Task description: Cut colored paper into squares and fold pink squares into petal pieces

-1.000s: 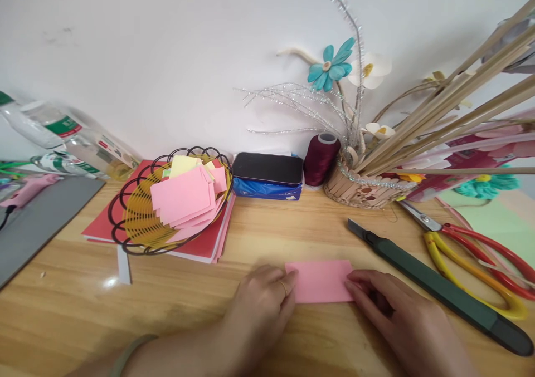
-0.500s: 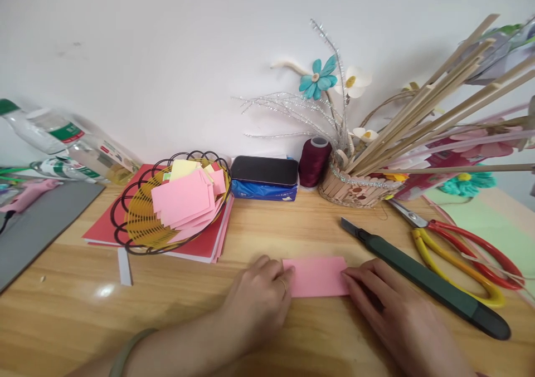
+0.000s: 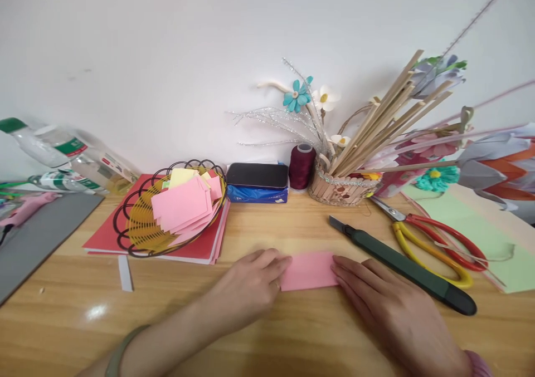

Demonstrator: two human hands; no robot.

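Observation:
A small rectangle of pink paper [image 3: 308, 271] lies on the wooden table in front of me. My left hand [image 3: 259, 279] has its fingertips closed on the left end, with a ring showing on one finger. At the right end, my right hand [image 3: 378, 296] grips the edge, its fingers together and the thumb mostly hidden. Just beyond that hand lies a dark green utility knife [image 3: 401, 263] with its blade pointing away to the left. Scissors with red and yellow handles [image 3: 430, 238] rest behind the knife.
A woven basket [image 3: 140, 215] of pink and yellow paper pieces stands on red paper sheets [image 3: 104, 240]. A phone [image 3: 257, 175] lies on a blue tissue pack [image 3: 257, 193], beside a maroon thread spool [image 3: 302, 168]. A wooden pot [image 3: 340, 190] holds sticks and flowers. Bottles [image 3: 79, 154] lean at left.
My view has turned somewhat to the right. My right-hand fingers have straightened and lie flatter along the paper's right edge. My left fingers reach further over its upper left corner.

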